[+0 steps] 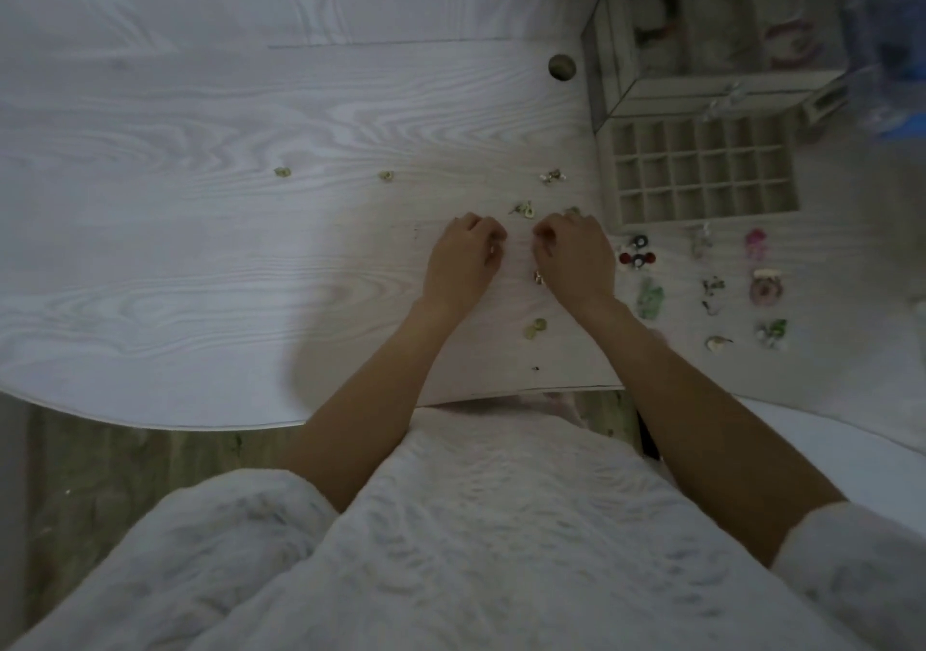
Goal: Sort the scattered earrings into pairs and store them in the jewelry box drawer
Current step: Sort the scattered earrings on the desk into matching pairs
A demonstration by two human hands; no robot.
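Observation:
My left hand and my right hand rest side by side on the white table, fingers curled. A tiny pale earring glints in the left fingertips. A small silver earring sits at the right thumb, apparently pinched. Loose earrings lie around them: two greenish ones to the left, one farther back, one just beyond my fingers, and a green pair between my forearms. The pulled-out drawer with its grid of compartments stands at the right, in front of the jewelry box.
Sorted pairs lie in rows right of my right hand: red, pink, green, and several more. A round cable hole is in the table by the box. The table's front edge curves close to my body.

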